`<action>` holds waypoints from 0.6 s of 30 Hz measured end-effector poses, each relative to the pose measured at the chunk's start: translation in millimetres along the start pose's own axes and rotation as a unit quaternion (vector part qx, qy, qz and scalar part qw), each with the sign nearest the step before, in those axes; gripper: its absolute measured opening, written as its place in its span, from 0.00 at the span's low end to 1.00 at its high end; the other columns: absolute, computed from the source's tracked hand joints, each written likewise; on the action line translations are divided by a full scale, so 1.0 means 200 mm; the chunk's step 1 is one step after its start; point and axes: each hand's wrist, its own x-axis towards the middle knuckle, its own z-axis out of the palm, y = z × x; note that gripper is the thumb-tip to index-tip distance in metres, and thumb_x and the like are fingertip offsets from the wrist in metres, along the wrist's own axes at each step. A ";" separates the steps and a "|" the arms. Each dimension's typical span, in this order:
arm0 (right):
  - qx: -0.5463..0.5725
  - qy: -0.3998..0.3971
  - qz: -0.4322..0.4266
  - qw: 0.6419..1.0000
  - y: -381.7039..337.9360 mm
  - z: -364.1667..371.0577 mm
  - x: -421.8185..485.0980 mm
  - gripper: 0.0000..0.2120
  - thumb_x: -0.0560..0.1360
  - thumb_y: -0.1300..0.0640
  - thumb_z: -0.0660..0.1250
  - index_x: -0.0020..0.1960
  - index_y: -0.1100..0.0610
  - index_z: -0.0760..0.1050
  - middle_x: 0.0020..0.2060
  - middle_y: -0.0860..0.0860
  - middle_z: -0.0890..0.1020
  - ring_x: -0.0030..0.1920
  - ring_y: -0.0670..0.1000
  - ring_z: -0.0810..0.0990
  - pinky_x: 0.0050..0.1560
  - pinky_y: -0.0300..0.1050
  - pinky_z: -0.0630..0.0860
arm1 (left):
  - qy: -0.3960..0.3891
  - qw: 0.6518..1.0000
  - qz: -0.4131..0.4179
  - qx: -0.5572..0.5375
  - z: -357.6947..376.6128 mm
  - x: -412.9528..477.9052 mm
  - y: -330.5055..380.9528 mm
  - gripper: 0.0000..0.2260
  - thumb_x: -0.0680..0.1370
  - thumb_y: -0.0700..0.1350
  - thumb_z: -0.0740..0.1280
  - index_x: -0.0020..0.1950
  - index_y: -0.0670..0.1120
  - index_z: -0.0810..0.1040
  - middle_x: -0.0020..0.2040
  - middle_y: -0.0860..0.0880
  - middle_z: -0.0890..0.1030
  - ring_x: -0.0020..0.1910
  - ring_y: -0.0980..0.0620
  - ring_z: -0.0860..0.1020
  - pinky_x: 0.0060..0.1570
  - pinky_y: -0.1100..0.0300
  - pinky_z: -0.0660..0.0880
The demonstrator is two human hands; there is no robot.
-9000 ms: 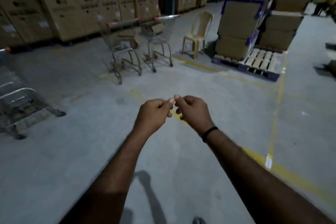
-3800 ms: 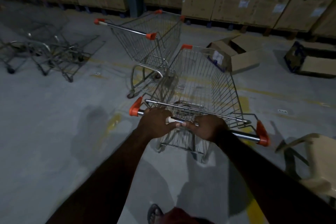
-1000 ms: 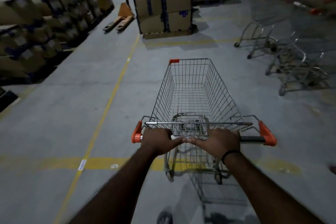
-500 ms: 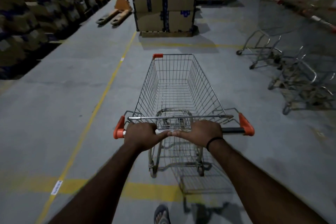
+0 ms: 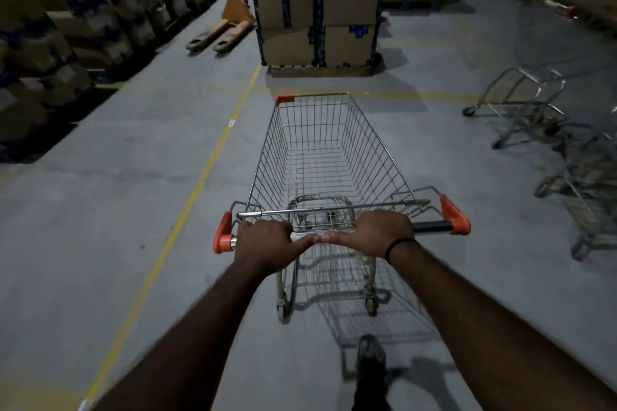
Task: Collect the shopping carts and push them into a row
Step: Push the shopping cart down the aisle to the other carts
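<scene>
Open grey concrete floor (image 5: 110,197) is stretching wide on the left, with a thin yellow painted line (image 5: 203,173) running up through it. Dead centre, the silver wire shopping cart with orange corner caps (image 5: 327,157) is filling the lane. Beyond its nose a band of bare floor is lying open, and then a tall pallet stack of brown cardboard boxes with blue strapping (image 5: 317,10) is blocking the way straight on. Just left of that stack, a worn orange pallet jack (image 5: 223,27) is narrowing the far aisle, and a long wall of brown cartons (image 5: 66,37) is closing off the left. On the right, a cluster of empty silver wire carts (image 5: 541,110) is crowding the edge, with a strip of floor separating it from the centre cart.
</scene>
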 end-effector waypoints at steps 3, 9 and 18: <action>-0.007 -0.002 -0.040 0.999 0.09 -0.07 0.35 0.49 0.53 0.10 0.40 0.32 0.53 0.72 0.35 0.50 0.78 0.44 0.55 0.82 0.47 0.48 0.78 | 0.009 1.000 -0.019 0.002 0.02 0.33 -0.05 0.36 0.72 0.81 0.46 0.39 0.51 0.76 0.38 0.51 0.82 0.46 0.49 0.82 0.55 0.49 0.70; -0.027 0.015 -0.166 0.986 0.29 -0.19 1.06 0.49 0.67 0.17 0.40 0.49 0.53 0.82 0.43 0.52 0.84 0.46 0.54 0.83 0.46 0.47 0.77 | 0.010 0.997 -0.082 -0.009 0.01 0.95 -0.08 0.38 0.69 0.81 0.42 0.38 0.51 0.75 0.43 0.53 0.82 0.50 0.49 0.80 0.54 0.48 0.68; -0.051 0.034 -0.190 0.980 0.40 -0.35 1.96 0.45 0.68 0.17 0.44 0.46 0.53 0.82 0.42 0.51 0.84 0.45 0.55 0.83 0.44 0.46 0.75 | -0.095 0.984 -0.123 -0.086 -0.02 1.82 -0.26 0.35 0.70 0.78 0.50 0.52 0.52 0.80 0.52 0.53 0.84 0.58 0.49 0.79 0.59 0.48 0.66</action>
